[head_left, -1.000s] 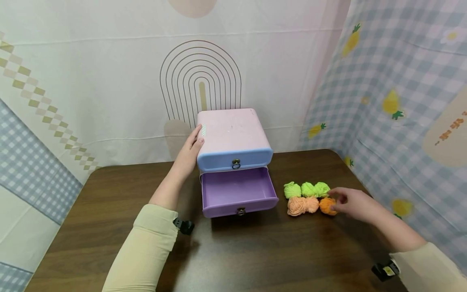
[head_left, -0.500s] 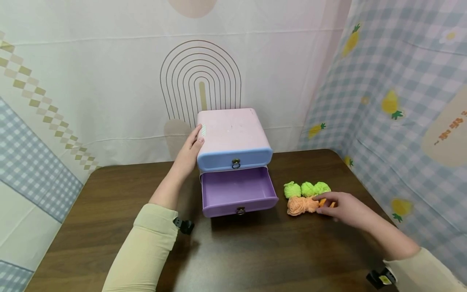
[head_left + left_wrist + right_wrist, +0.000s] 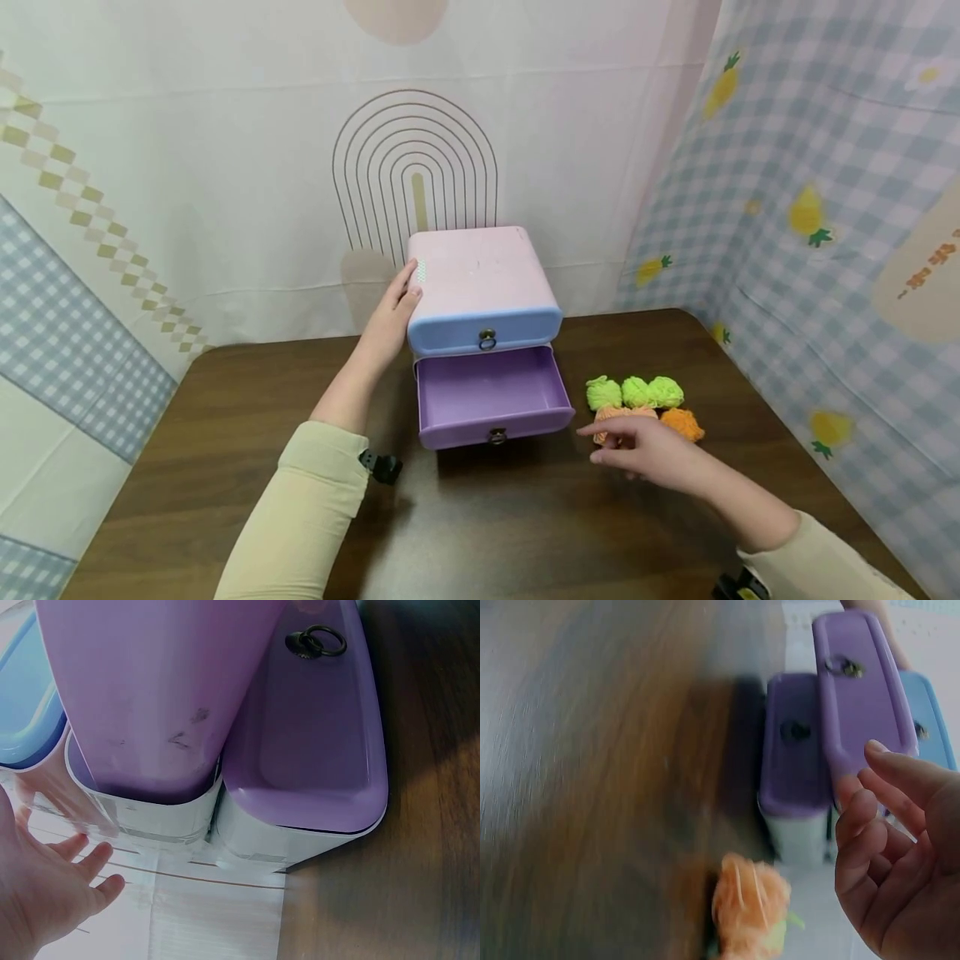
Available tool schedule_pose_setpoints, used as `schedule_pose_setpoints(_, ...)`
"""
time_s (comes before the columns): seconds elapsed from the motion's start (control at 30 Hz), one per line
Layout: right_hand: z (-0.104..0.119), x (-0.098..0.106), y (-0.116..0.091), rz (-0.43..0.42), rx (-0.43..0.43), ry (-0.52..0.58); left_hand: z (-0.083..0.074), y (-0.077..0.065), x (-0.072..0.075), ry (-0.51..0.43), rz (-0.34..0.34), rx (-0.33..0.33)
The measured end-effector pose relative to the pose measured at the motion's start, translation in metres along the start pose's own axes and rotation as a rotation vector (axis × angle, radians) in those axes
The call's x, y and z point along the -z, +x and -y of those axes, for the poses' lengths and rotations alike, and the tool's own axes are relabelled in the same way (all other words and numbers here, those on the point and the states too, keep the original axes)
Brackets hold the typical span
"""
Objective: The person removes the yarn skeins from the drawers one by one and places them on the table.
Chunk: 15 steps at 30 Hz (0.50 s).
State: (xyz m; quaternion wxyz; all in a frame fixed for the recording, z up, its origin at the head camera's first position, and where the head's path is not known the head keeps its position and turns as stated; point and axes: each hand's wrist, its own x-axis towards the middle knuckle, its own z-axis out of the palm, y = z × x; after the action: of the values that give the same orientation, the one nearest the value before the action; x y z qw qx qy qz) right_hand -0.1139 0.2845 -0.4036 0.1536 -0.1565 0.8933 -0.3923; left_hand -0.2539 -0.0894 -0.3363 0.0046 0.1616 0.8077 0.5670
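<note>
My left hand (image 3: 388, 321) rests against the left side of a small drawer cabinet (image 3: 480, 271) with a pink top, its fingers extended. The purple middle drawer (image 3: 491, 392) is pulled out, and no items show inside. Above it, the blue drawer (image 3: 450, 333) is closed; a purple bottom drawer (image 3: 322, 742) is closed below. My right hand (image 3: 648, 450) hovers right of the open drawer, fingers loosely bent and nothing in them. It partly hides a peach yarn skein (image 3: 609, 412). Behind it lie an orange yarn ball (image 3: 682, 424) and lime-green yarn balls (image 3: 651, 392).
The cabinet stands near the back edge of a dark wooden table (image 3: 525, 517). A white printed cloth (image 3: 262, 183) hangs behind it. A blue checked cloth (image 3: 787, 150) hangs along the right side.
My right hand has left the orange yarn ball and moved left, passing in front of the peach skein. The orange ball now sits slightly farther right. My left hand has stayed on the cabinet.
</note>
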Motion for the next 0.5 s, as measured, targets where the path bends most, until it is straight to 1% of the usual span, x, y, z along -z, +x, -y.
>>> schedule_pose_setpoints(0.17,0.01,-0.02,0.012,0.038,0.019,0.019,0.001,0.0,0.0,0.0,0.0,-0.006)
schedule_pose_setpoints(0.33,0.022,-0.039,0.025,0.04,0.056,0.039,0.002,0.001,0.0,-0.005,0.002,-0.005)
schedule_pose_setpoints(0.5,0.029,-0.055,0.034,0.023,0.088,0.07,0.0,0.0,0.0,0.003,-0.004,-0.003)
